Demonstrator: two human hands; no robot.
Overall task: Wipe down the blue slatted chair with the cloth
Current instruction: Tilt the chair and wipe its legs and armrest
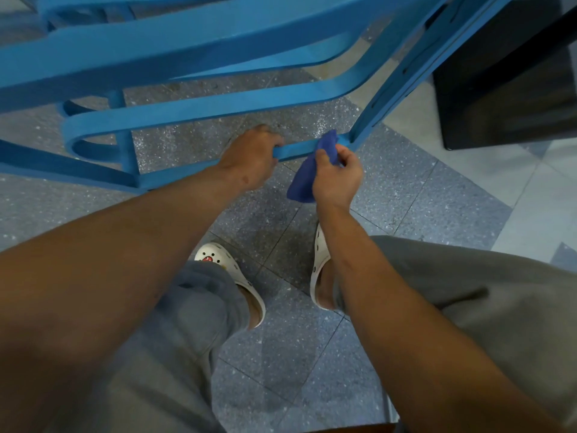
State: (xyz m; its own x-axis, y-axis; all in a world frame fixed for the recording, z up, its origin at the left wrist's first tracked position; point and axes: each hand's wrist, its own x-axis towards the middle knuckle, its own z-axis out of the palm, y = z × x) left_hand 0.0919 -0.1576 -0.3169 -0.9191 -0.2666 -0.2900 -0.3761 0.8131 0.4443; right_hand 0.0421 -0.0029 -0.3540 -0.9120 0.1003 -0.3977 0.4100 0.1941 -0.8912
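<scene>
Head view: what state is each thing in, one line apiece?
Blue slatted chair: tipped at a slant over the floor.
Cloth: bunched, upper end against the lowest slat.
Left hand: fingers curled round that slat.
Right hand: pinches the cloth.

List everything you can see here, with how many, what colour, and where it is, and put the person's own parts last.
chair: one, blue, slatted, across the top and left
cloth: one, dark blue, on the chair's lowest bar, centre
dark panel: one, black, upper right
floor: speckled grey-blue tiles, paler at right
clogs: two, white, lower centre
trousers: grey, bottom
left hand: one, grips the lowest bar
right hand: one, holds the cloth
</scene>
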